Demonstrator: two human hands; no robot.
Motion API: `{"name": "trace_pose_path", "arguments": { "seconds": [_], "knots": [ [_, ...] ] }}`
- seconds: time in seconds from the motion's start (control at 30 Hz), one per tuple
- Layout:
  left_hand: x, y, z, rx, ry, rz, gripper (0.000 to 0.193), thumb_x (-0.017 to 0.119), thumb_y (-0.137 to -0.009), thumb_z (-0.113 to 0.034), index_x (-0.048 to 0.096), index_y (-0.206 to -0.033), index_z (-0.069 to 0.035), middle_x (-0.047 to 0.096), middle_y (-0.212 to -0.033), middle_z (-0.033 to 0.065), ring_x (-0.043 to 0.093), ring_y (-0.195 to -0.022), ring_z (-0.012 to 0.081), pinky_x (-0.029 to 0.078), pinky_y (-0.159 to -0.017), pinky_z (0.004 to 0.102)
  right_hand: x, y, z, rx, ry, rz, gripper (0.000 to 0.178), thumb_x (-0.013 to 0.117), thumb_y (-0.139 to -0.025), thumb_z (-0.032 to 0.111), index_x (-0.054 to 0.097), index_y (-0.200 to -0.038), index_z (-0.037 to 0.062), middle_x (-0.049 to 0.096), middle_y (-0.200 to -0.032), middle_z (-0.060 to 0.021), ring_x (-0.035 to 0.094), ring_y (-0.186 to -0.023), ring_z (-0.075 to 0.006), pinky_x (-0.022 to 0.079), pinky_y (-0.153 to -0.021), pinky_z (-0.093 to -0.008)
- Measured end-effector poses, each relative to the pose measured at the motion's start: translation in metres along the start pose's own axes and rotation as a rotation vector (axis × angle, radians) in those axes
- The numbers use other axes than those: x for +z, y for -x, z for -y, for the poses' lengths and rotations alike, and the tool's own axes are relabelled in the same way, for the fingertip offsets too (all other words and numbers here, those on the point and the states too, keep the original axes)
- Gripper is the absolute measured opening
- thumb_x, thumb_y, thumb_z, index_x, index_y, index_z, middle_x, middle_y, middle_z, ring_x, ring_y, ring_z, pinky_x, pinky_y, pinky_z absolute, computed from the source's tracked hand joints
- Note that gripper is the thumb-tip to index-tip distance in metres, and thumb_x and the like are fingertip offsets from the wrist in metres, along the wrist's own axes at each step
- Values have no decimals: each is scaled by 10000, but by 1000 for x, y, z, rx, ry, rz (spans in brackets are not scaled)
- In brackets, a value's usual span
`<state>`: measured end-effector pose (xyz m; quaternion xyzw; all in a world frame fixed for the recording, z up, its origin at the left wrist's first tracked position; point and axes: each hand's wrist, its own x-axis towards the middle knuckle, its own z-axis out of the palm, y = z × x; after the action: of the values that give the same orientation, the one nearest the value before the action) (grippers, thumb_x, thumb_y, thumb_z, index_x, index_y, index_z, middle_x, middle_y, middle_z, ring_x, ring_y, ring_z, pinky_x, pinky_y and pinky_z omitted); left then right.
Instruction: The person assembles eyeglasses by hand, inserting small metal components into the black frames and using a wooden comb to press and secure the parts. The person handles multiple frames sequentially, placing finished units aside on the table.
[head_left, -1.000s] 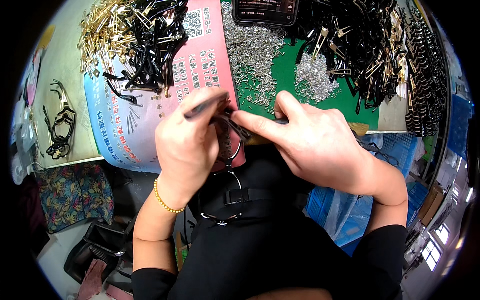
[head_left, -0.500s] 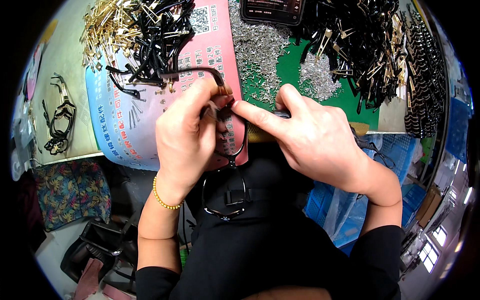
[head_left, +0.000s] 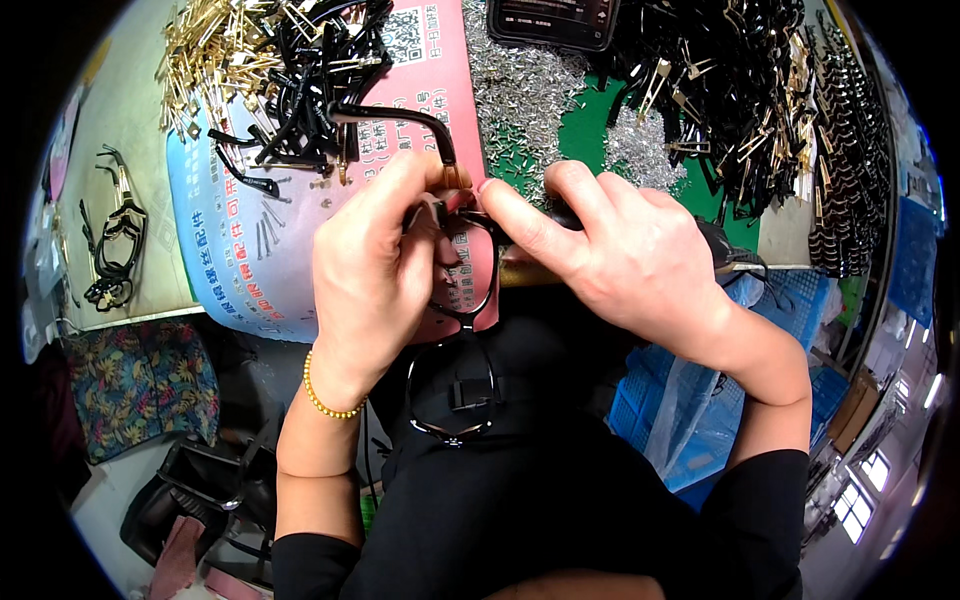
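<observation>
My left hand (head_left: 375, 250) is closed on a black glasses frame (head_left: 467, 320) by the hinge corner, with its lens rims hanging down over my lap. A black temple arm (head_left: 400, 115) with a gold metal end rises from the pinched fingers and curves to the left. My right hand (head_left: 630, 260) is closed around a black screwdriver (head_left: 565, 214), mostly hidden by the palm, with its rear end and a cord showing past the wrist. Its tip meets the hinge area, near my right index fingertip, but the screw there is too small to see.
Loose silver screws (head_left: 520, 100) are spread on a green mat (head_left: 590, 120). Piles of black and gold temple arms (head_left: 290, 70) lie at the back left and more (head_left: 700, 90) at the right. A phone (head_left: 550, 20) stands at the back. Assembled glasses (head_left: 118, 240) lie far left.
The temple arm has swung more upright and shows clearly at the hinge. My right hand has shifted slightly right, and its fingertip has come a little away from the left fingers.
</observation>
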<state>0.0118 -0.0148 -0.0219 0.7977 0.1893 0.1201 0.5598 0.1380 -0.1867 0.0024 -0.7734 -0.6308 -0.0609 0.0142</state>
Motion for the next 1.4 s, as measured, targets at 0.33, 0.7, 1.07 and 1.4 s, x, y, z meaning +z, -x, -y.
{"name": "trace_pose_path", "arguments": {
  "seconds": [0.33,0.7,1.07,1.4],
  "knots": [
    [1,-14,9,20,135,-100,97,632,-980,-9,665,-1071,-10,737,-881,36,623,-578,78,519,-545,238,-25,2,-5,200,-215,127,357,695,-896,138,588,-1235,176,534,-939,-80,631,-727,-266,525,-602,-367],
    [-14,-12,-5,149,496,-468,358,401,-1122,-213,505,-1363,30,504,-778,-6,393,-550,26,331,-433,183,-33,43,-12,310,-293,229,546,644,-829,43,622,-1347,215,521,-909,-109,642,-700,-253,532,-531,-358],
    [-33,50,47,156,-296,-532,138,618,-987,28,672,-1109,64,703,-1045,121,629,-954,201,493,-890,322,-25,42,-10,354,-256,205,452,667,-930,122,611,-1362,239,511,-891,-81,606,-613,-233,499,-495,-350],
    [-36,98,35,598,-544,-72,333,745,-920,-204,469,-1101,-168,769,-977,32,659,-1093,307,396,-1105,659,-29,37,-4,440,-162,298,535,618,-966,150,522,-1474,286,501,-882,-92,595,-612,-238,484,-486,-354]
  ]
}}
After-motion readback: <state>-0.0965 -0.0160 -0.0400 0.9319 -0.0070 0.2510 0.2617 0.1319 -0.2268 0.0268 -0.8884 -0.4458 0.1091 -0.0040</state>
